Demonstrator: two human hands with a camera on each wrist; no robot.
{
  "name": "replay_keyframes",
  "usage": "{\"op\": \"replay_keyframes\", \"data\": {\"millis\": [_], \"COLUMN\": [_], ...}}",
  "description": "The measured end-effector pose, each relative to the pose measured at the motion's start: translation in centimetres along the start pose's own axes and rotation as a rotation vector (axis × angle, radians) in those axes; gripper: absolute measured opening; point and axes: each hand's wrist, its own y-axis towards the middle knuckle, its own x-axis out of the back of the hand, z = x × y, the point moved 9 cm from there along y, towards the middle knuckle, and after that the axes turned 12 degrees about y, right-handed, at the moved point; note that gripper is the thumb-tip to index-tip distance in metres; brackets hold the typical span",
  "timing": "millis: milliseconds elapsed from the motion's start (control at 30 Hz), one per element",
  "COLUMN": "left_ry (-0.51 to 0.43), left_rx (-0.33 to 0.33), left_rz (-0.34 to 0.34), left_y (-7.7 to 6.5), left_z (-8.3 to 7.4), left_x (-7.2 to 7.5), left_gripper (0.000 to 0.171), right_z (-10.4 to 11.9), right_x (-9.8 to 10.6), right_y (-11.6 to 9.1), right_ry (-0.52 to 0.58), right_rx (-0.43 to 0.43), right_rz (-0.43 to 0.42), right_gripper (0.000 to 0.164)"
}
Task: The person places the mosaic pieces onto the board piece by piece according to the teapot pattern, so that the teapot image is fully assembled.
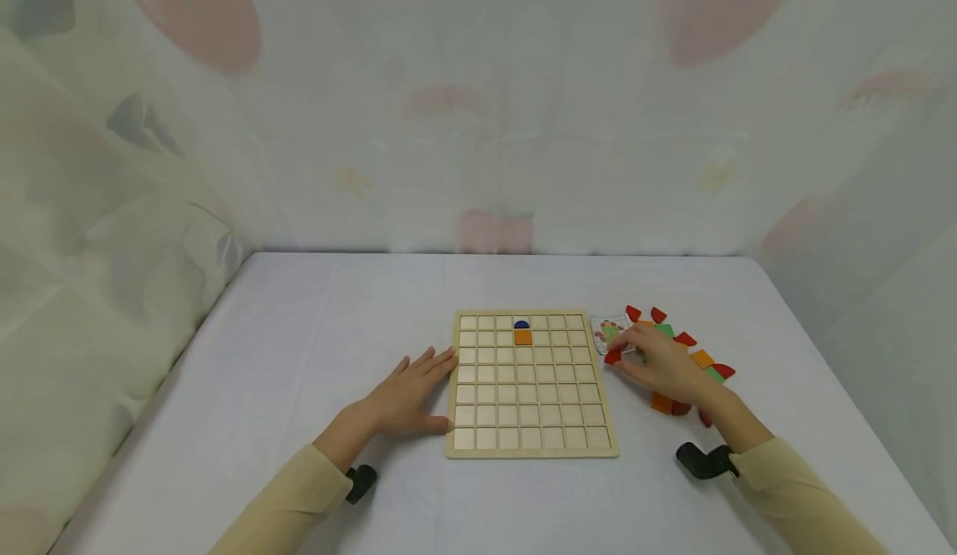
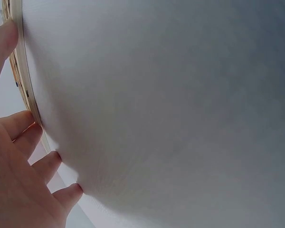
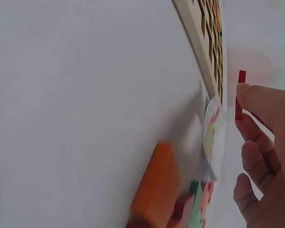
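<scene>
A wooden grid board (image 1: 532, 454) lies on the white table, with an orange square tile (image 1: 523, 336) and a blue half-round tile (image 1: 522, 324) in its upper cells. My left hand (image 1: 407, 393) lies along the board's left edge, fingers spread and straight; in the left wrist view the thumb and fingertips touch the wooden rim. Between thumb and index finger my right hand (image 1: 665, 365) pinches a red tile (image 3: 241, 95), held off the table just right of the board. Under that hand is a printed pattern card (image 1: 602, 332), partly covered by the fingers.
Several loose tiles spread right of and beneath the right hand: red quarter-round pieces (image 1: 684, 339), orange squares (image 1: 661, 403) and green ones (image 1: 714, 375). A patterned cloth wall (image 1: 478, 164) rises behind the table. Dark camera mounts (image 1: 706, 461) sit at both wrists.
</scene>
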Motion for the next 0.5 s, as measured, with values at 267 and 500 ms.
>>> {"op": "replay_keyframes", "data": {"millis": [267, 500], "left_ry": [0.005, -0.002], "left_rx": [0.008, 0.000], "left_rz": [0.004, -0.004], "left_y": [0.0, 0.1], "left_z": [0.3, 0.2], "left_x": [-0.2, -0.3], "left_gripper": [0.091, 0.090], "right_z": [2.1, 4.0], "right_x": [-2.1, -4.1], "right_y": [2.9, 5.2], "right_ry": [0.055, 0.106], "right_rx": [0.049, 0.051], "right_rz": [0.027, 0.065], "right_gripper": [0.022, 0.020]}}
